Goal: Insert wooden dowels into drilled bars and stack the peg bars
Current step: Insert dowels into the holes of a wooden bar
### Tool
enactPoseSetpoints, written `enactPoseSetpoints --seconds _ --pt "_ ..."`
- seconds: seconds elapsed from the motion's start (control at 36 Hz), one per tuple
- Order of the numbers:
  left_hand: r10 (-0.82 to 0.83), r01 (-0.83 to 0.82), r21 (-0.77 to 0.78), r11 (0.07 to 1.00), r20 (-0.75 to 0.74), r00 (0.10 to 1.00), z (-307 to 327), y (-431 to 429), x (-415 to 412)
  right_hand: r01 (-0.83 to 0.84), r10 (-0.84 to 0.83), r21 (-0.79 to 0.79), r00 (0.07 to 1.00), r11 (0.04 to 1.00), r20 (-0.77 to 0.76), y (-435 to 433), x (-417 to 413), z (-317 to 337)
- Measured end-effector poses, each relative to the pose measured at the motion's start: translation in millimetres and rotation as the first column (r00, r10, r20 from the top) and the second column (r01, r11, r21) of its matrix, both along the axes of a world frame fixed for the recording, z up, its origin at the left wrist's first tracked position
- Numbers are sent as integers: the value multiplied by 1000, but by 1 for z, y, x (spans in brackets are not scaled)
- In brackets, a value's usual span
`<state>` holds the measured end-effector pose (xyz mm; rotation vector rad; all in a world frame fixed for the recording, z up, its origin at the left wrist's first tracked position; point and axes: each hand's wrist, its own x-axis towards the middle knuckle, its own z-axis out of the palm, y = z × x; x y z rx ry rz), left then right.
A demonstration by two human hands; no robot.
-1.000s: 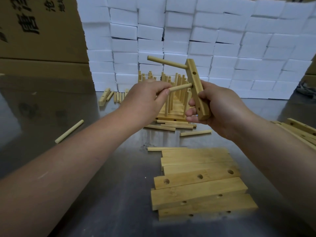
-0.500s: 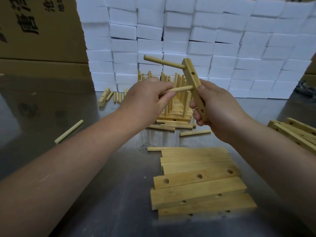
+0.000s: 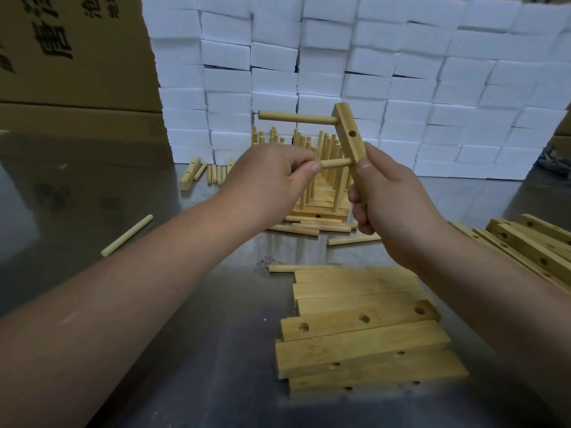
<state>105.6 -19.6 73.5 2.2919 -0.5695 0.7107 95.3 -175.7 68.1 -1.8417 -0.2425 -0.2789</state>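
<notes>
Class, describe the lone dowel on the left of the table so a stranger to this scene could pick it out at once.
Start at the grey metal table and look left of the person's left forearm, in front of the cardboard boxes. There lies one pale dowel, slanted. Unlike the other loose dowels, gathered near the peg-bar stack, it lies alone, touching nothing.

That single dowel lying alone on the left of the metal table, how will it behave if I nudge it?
The lone dowel is round and the table looks smooth and shiny, so it will probably roll. It looks like solid wood, so likely stiff, and thin enough to be light.
</notes>
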Motion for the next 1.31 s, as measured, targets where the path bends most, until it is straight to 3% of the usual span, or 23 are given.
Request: enactPoseSetpoints --seconds 0.11,0.22,0.31,0.39,0.47,0.53,0.58,0.64,0.69,0.75,0.81,0.94,1.03,1.22,1.31 --pt "-34 10 -161 987 -147 988 4 -4 -3 19 -18 -36 999 999 35 -1 -1 0" --pt "-36 -34 -216 976 -311 950 8 -5 -3 26 -23 -70 999 997 40 0 -1 -3" --pt "0 -64 -189 980 -321 947 14 -5 -5 29 -26 -57 998 998 55 1 -1 0" --pt "85 -99 -59 993 -195 977 23 -5 -9 9 -11 38 999 999 46 2 0 6" --pt "241 -250 192 949 69 968 28 -5 -13 34 -36 100 999 994 18 0 4 9" --pt "269 -319 175 932 258 928 33 -1 -17 67 -66 133 998 989 -16 -3 7 10" --pt "279 -317 54 947 351 894 41 5 -18 63 -56 156 997 986 -48 -7 8 12" --pt "304 -298 -65 952 287 909 47 13 -13 21 -12 165 999 986 -52 -8 6 13" --pt "301 -288 -155 945 70 951 50 23 -6 -25 32 147 999 989 -39 -6 5 14" --pt "251 -268 -161 950 -117 961 52 31 -3 -72 76 113 997 991 -33 -4 2 13" --pt "192 -218 -116 969 -202 960 53 37 -3 -119 124 95 991 988 -40 -1 -1 13" --pt "190 -173 101 980 -205 960 54 32 -6 -180 186 63 976 982 -114 -2 -2 15" --pt "138 -107 157 982 -201 970 51 26 -8 -176 183 59 970 983 -161 -3 -2 15" --pt "78 -11 260 966 -248 966 45 16 -10 -98 99 -88 995 991 3 -1 -4 11" --pt "133 -60 383 922 -168 977 42 12 -11 -82 87 -119 995 990 43 0 -4 8"
